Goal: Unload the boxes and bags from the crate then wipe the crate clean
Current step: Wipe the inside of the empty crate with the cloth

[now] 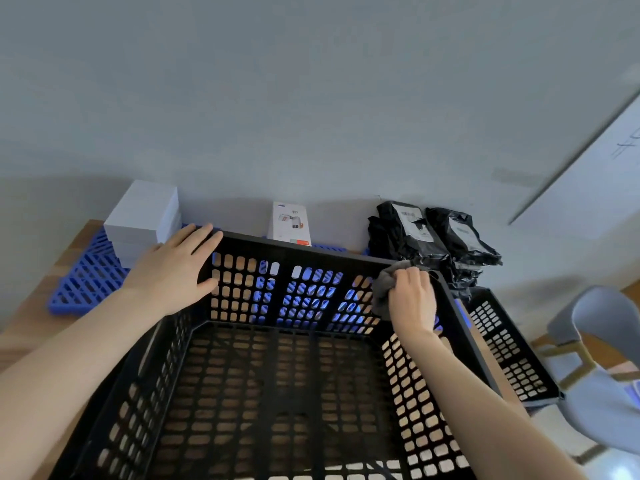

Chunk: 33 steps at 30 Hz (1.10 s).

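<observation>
A black perforated crate (pixel 304 252) fills the lower view with nothing inside it. My left hand (pixel 173 268) lies on its far left corner, fingers straight over the rim and thumb inside the wall. My right hand (pixel 412 299) grips a grey cloth (pixel 382 289) against the inside of the far right corner. Behind the crate, white boxes (pixel 143 216) are stacked at the left. A white product box (pixel 290 221) stands upright against the wall. Black bags (pixel 433 233) are piled at the right.
A blue slatted pallet (pixel 86 282) lies on the wooden table (pixel 38 306) under the white boxes. A black perforated crate part (pixel 509 344) lies at the right. A grey chair (pixel 602 341) stands beyond the table's right edge. A grey wall rises behind.
</observation>
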Motion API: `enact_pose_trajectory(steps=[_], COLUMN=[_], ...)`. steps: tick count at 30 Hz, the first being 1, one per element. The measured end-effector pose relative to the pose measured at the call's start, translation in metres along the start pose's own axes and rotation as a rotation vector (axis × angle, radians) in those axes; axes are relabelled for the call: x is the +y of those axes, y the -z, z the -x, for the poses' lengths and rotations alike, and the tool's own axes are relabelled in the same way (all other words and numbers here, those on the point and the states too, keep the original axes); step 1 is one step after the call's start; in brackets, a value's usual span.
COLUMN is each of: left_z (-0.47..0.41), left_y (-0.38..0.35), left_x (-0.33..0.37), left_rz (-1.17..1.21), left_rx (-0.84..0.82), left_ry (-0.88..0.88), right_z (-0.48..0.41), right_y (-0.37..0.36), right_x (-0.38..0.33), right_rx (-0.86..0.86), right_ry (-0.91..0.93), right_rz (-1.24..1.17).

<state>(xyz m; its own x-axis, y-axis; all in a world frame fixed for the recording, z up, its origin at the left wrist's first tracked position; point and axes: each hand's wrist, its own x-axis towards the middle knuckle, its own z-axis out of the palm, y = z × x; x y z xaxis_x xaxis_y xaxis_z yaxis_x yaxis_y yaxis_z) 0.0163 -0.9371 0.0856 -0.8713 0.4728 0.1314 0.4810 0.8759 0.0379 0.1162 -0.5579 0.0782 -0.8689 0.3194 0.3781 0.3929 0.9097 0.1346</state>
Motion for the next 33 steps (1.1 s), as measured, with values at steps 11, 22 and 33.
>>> enact_pose_trajectory(steps=[11,22,33], left_z=[0.002,0.004,0.002], left_y=[0.001,-0.002,-0.009], left_x=[-0.003,0.000,-0.005], left_rz=[0.084,0.199,0.243], left_rx=[0.052,0.096,0.138], left_ry=[-0.005,0.017,0.046], right_z=[-0.002,-0.008,-0.006], right_y=[0.008,0.008,-0.004], right_x=[-0.162,-0.160,0.025], right_rx=[0.094,0.259,0.161], right_ry=[0.513,0.693,0.251], right_rz=[-0.273,-0.312,0.021])
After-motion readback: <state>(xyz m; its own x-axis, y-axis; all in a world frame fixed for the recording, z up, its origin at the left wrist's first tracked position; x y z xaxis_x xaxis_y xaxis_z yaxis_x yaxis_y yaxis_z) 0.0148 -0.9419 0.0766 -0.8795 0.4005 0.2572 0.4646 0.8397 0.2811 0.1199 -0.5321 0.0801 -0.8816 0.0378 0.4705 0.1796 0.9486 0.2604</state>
